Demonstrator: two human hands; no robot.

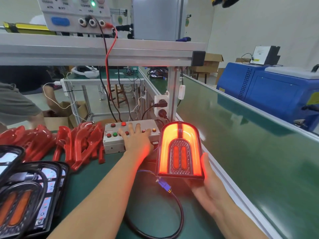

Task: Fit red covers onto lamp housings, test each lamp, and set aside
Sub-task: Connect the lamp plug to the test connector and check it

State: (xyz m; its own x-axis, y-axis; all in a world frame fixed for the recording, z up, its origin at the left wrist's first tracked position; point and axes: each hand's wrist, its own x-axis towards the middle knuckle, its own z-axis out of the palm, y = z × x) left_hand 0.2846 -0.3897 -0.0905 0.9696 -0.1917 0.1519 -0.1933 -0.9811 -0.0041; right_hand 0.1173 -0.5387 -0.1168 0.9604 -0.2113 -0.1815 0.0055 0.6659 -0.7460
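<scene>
Right hand (209, 185) grips the lit lamp (179, 150) near the worktop's right edge; left hand (136, 141), fingers straight, presses the button box (112, 144)

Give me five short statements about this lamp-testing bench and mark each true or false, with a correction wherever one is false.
1. The lamp in the right hand is lit red. True.
2. The left hand grips a red cover. False: its fingers lie straight on the button box.
3. The pile of red covers lies left of the button box. True.
4. The green belt to the right carries finished lamps. False: no lamps show on it.
5. A cable with a blue connector hangs below the lit lamp. True.
</scene>
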